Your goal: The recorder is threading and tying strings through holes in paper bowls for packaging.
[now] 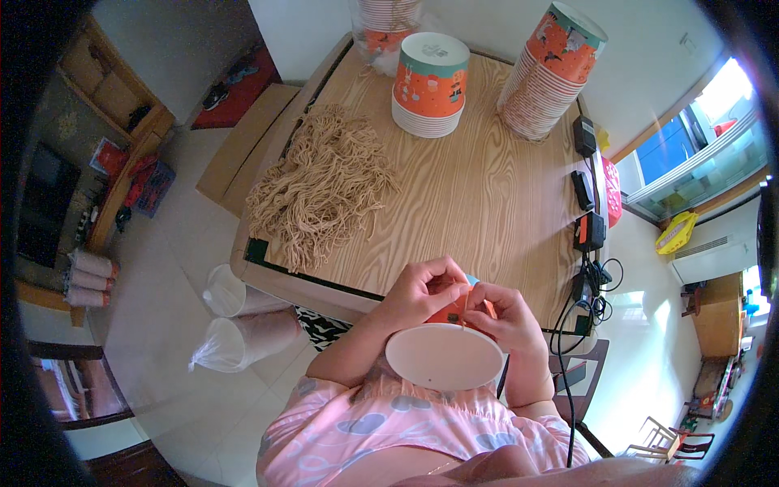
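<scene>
An orange and teal paper bucket (456, 313) is tilted in front of my chest, its wide white round end (445, 357) facing me. Over its orange side my two hands meet. My left hand (430, 290) is closed in a pinch at the upper left of the bucket. On the right, my right hand (505, 315) pinches too, its fingertips against the bucket's side. A short length of tan string (465, 312) shows between the fingertips of both hands; its ends are hidden. A loose heap of the same tan string (324, 183) lies on the table to the left.
On the wood-grain table (454, 199) stand a short bucket stack (432, 85), a tall leaning stack (552, 73) and a bagged stack (385, 28). Black adapters and cables (588, 231) run along the right edge. Bagged stacks (251, 337) lie on the floor at left.
</scene>
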The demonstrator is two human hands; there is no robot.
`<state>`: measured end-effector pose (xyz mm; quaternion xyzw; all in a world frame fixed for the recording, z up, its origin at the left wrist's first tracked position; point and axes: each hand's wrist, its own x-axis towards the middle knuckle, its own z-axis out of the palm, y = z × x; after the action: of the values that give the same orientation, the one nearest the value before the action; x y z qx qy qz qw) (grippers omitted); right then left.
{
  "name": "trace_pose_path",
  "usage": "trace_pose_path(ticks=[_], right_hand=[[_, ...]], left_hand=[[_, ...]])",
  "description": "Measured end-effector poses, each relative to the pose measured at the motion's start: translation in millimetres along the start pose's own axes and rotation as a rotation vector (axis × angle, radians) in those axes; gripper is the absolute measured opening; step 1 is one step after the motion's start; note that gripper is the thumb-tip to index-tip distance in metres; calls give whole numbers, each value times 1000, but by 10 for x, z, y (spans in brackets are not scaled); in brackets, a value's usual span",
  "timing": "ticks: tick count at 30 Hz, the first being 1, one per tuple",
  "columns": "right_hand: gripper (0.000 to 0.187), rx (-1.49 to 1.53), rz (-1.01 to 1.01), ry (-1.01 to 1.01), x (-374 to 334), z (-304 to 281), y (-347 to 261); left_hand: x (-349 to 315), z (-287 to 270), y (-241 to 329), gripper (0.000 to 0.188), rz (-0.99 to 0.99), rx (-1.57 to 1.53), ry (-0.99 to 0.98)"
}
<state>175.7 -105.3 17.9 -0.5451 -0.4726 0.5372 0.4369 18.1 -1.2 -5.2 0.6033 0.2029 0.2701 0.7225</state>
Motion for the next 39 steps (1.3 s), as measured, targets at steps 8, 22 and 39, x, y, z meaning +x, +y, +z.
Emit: trace_pose_path(ticks=[8,22,39], right_hand=[[10,-278,-164,-70,-4,-111,-106],[28,-466,-471,70,-124,48,-122],[23,-597,-492,149,-182,72,-132]], left_hand=[[-90,13,34,4,144,138,107],[-45,33,-39,6,33,49,-6],[-18,11,-118,6,3,82,-20]])
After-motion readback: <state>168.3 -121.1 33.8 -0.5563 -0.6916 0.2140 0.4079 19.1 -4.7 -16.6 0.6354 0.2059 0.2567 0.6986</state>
